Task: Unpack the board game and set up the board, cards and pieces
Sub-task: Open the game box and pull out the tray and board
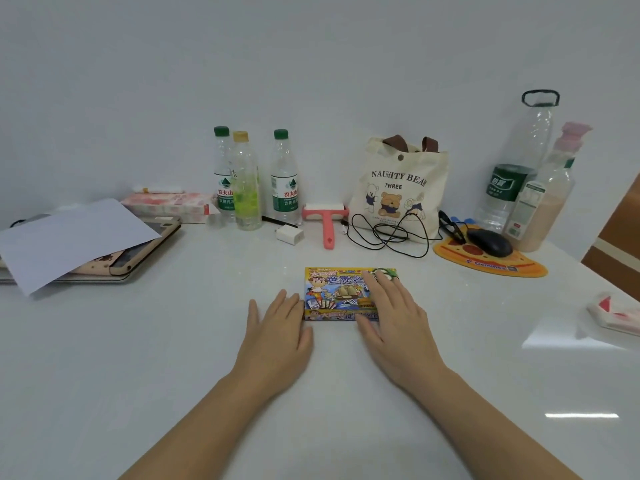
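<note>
White table [166, 348], flat palms at closed box [334, 292], nothing gripped.
Left hand [277, 330] lies on table just beside box's left edge, fingers straight; right hand [398, 317] rests flat over box's right half, thumb at front edge, holding nothing. Box sits mid-table, unpacking not begun. Risk: opening it from one side could tip it and spill cards and pieces; unfolded board may knock cable [391, 233], roller [327, 225], bottles [284, 178] crowded behind.
</note>
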### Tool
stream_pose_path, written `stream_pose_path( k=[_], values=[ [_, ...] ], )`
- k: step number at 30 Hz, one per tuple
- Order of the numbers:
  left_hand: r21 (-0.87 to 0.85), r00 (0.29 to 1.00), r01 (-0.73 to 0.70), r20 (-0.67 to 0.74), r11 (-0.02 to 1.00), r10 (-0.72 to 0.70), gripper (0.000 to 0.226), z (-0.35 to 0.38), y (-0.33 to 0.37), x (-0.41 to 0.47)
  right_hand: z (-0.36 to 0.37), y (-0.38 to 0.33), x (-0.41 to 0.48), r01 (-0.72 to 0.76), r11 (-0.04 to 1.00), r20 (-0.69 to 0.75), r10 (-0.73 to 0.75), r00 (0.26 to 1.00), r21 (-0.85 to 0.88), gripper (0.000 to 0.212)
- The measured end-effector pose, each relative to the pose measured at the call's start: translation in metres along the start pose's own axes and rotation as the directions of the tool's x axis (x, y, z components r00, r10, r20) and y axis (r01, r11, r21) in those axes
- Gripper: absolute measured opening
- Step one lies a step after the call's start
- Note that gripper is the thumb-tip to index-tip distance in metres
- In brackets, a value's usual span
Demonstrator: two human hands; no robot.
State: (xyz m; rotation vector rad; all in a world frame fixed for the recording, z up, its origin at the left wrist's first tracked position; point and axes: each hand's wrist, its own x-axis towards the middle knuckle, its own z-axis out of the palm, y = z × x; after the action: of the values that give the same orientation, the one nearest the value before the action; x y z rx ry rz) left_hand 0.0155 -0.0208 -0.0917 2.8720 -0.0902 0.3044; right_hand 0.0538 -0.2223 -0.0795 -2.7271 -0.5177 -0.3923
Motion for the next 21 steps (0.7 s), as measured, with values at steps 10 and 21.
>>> stream_pose_path(
  k=[10, 21],
  values=[
    [-0.250, 0.987, -0.153, -0.090, 0.956, 0.134, 0.073, 0.002, -0.007, 0.000, 0.007, 0.010, 0.003, 0.028, 0.988, -0.174, -0.055, 0.983, -0.154, 0.067],
    [-0.541, 0.903, -0.227, -0.429, 0.810, -0.033, 0.033, -0.009, -0.012, 0.000, 0.007, 0.004, -0.002, 0.187, 0.978, -0.354, -0.209, 0.912, -0.097, 0.038]
  ],
)
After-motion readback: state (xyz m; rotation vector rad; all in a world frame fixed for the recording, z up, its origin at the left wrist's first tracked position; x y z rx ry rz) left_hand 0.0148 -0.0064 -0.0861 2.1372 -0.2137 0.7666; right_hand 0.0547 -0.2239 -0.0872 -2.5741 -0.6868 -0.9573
